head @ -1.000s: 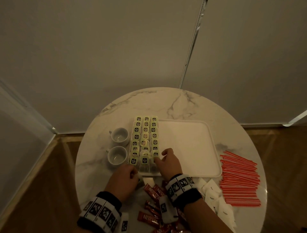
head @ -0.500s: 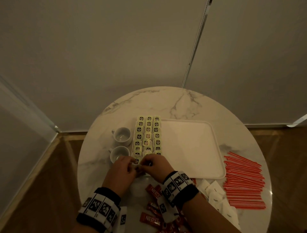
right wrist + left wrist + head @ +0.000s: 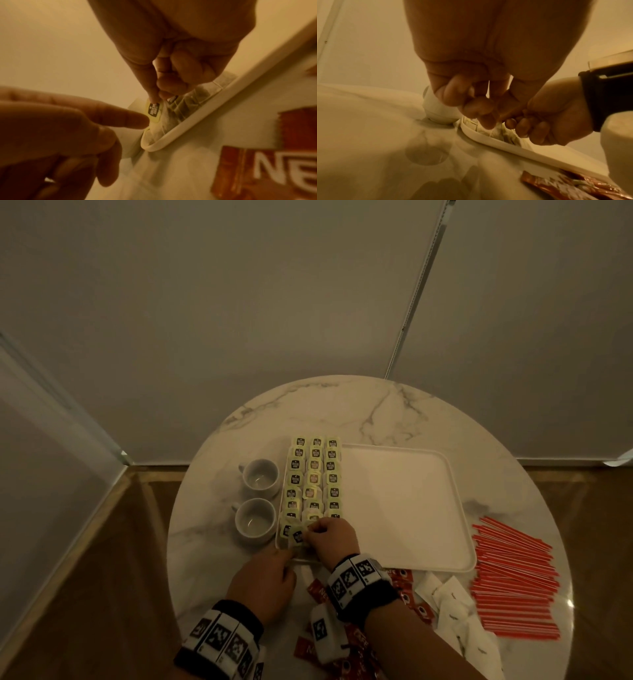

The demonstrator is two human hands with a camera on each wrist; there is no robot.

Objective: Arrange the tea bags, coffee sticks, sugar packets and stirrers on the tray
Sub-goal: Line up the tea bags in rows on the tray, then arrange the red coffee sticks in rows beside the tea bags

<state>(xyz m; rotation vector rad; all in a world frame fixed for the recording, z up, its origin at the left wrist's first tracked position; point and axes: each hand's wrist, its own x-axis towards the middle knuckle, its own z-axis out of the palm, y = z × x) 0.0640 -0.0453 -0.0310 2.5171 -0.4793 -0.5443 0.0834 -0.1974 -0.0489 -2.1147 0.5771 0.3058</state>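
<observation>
Marble table [image 3: 308, 412] carries the white tray [image 3: 404, 508]: its right side is bare, open room. Tea bags [image 3: 313, 470] fill its left strip, light, soft, tearable. My right hand [image 3: 330, 537] pinches the paper tag [image 3: 153, 111] of one at the tray's near-left corner; my left hand [image 3: 263, 580] rests near, forefinger straight.

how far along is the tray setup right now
Done: three columns of tea bags fill the left side of the tray. In hand: the right hand pinches a tea bag tag at the tray's near left corner; the left hand hovers beside it, one finger extended. Left: coffee sticks, sugar packets and red stirrers all lie on the table, off the tray.
</observation>
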